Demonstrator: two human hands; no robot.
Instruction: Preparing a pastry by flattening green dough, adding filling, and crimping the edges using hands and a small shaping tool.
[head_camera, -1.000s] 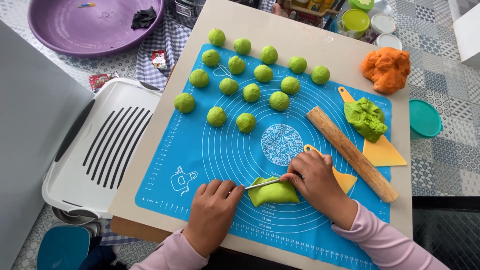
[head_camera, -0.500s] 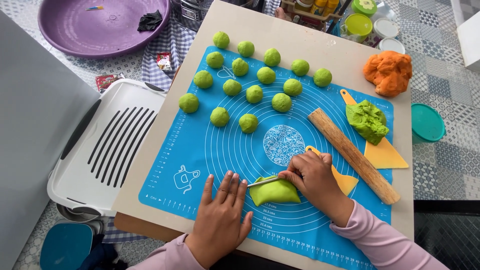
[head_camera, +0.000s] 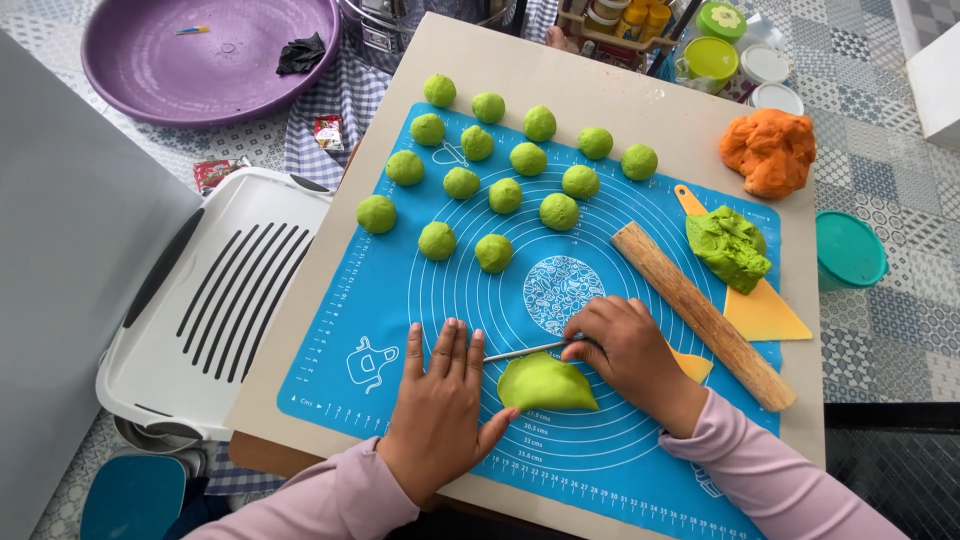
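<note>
A flattened piece of green dough (head_camera: 543, 383) lies near the front of a blue silicone baking mat (head_camera: 400, 300). My right hand (head_camera: 630, 355) grips a thin metal stick (head_camera: 520, 351) whose tip lies along the dough's upper edge. My left hand (head_camera: 440, 405) rests flat on the mat, fingers together, just left of the dough and touching its edge. Several green dough balls (head_camera: 494, 252) sit in rows across the mat's far half.
A wooden rolling pin (head_camera: 700, 313) lies diagonally right of my right hand. Beyond it are a green dough lump (head_camera: 728, 247) on a yellow scraper (head_camera: 765, 312), an orange dough lump (head_camera: 770, 150), a teal lid (head_camera: 848, 250), a white tray (head_camera: 215, 300) and a purple basin (head_camera: 205, 60).
My left hand has opened from a curled pose and laid itself flat beside the dough. The right hand keeps the stick at the dough's edge.
</note>
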